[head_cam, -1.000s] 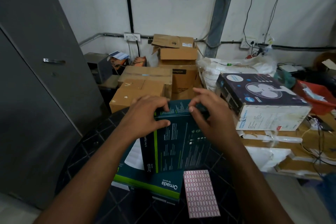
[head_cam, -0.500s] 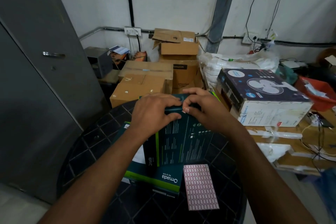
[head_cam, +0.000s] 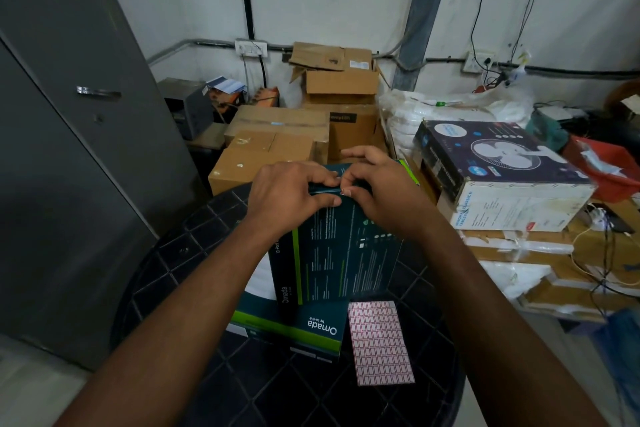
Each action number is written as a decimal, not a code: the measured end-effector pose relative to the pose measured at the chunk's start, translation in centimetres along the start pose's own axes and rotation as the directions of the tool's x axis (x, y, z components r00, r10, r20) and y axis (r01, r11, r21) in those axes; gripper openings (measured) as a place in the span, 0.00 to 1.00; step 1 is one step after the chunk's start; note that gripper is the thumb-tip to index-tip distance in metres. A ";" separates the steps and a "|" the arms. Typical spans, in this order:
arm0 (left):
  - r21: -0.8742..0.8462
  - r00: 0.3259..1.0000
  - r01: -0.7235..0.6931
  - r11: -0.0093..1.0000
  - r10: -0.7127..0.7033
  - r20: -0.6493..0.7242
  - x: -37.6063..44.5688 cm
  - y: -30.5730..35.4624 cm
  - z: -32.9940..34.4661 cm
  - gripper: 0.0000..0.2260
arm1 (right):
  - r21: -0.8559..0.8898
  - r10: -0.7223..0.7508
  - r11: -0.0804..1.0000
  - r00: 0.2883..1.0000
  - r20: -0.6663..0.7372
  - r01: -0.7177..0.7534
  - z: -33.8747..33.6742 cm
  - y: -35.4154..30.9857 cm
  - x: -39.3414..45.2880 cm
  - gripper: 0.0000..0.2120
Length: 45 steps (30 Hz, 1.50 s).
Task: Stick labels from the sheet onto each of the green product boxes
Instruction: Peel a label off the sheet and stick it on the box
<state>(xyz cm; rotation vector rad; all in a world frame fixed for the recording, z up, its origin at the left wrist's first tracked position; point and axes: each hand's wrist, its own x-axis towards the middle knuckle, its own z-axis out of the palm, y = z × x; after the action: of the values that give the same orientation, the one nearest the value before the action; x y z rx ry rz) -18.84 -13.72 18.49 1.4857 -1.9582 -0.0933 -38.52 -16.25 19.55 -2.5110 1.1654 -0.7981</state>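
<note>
left hand [head_cam: 291,196] and right hand [head_cam: 377,189] gripping top green box [head_cam: 336,253] far edge, label sheet [head_cam: 379,341] beside lower box [head_cam: 294,322]

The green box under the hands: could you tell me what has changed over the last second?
Both hands closed together on the top green box's far edge; the left hand grips it, the right hand's fingers pinch there. The label sheet and lower box stayed put.

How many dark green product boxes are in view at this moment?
2. One dark green product box lies on top, both hands at its far edge; a second green Omada box lies beneath it on the black table. Others may be hidden.
</note>
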 end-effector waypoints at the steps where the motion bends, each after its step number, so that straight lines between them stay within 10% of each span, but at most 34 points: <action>1: -0.002 1.000 0.001 1.000 -0.001 0.002 0.0 0.0 0.0 0.14 | -0.004 -0.006 1.000 1.000 0.011 0.006 -0.1 0.0 0.0 0.06; 45: 0.030 1.000 -0.003 1.000 0.003 0.008 0.8 -0.4 0.0 0.13 | -0.085 -0.068 0.994 0.994 -0.088 0.061 0.3 -0.6 0.4 0.03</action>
<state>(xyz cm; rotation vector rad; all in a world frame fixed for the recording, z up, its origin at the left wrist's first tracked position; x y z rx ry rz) -18.62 -14.58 18.66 1.5040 -1.9763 -0.0692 -37.70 -16.17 19.71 -2.6167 1.1737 -0.9072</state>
